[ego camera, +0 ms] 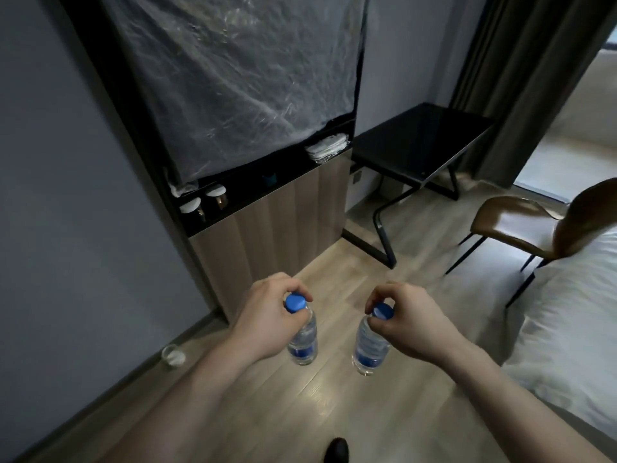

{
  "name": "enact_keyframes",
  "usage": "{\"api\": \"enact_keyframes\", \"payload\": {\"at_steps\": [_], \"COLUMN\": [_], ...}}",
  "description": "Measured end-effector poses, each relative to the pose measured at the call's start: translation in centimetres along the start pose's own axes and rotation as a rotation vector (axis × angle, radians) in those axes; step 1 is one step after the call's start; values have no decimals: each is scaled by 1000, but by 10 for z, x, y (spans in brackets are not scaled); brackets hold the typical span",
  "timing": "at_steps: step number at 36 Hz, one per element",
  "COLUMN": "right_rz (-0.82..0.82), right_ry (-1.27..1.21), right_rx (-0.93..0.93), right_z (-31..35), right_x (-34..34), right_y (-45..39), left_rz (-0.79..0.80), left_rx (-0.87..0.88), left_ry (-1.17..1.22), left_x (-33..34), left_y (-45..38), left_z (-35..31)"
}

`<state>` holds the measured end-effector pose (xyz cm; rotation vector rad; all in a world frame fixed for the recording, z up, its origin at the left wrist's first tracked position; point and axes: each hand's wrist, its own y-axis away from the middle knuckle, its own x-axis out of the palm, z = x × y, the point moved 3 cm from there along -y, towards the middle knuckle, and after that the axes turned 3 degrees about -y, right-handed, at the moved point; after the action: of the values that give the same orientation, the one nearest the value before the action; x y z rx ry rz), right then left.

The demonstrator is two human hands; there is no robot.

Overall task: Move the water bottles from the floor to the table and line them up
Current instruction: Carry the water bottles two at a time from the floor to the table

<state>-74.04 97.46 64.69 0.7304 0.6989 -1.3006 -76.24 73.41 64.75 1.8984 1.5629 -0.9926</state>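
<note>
Two clear water bottles with blue caps and blue labels hang upright above the wooden floor. My left hand (263, 315) grips the left bottle (303, 342) around its neck, just under the cap. My right hand (405, 317) pinches the right bottle (369, 349) at its cap and neck. The bottles are about a hand's width apart. A black table (420, 142) stands ahead on the right against the wall, its top bare.
A wood cabinet (267, 222) with a dark shelf holding small jars stands ahead on the left. A brown chair (521, 225) sits right of the table. A white bed (574, 322) fills the right side. A clear cup (173, 355) stands by the left wall.
</note>
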Motion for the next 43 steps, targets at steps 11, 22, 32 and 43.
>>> {"api": "enact_keyframes", "payload": {"at_steps": [11,22,32,43], "right_rz": [-160,-92,-5,-14], "right_ry": [-28,-87,-115,-114], "right_rx": [99,176,125,63], "right_z": [-88,-198,-306,-392], "right_x": [-99,-178,-267,-360], "right_y": [-86,-188,-296,-432], "left_rz": [24,49,-5,-114], "left_rx": [150,141,4,-116], "left_ry": [-19,-10,-2,66], "left_x": [48,120,186,224], "left_y": [-164,-304,-431,-569], "left_z": [-69,-131,-187,-234]}}
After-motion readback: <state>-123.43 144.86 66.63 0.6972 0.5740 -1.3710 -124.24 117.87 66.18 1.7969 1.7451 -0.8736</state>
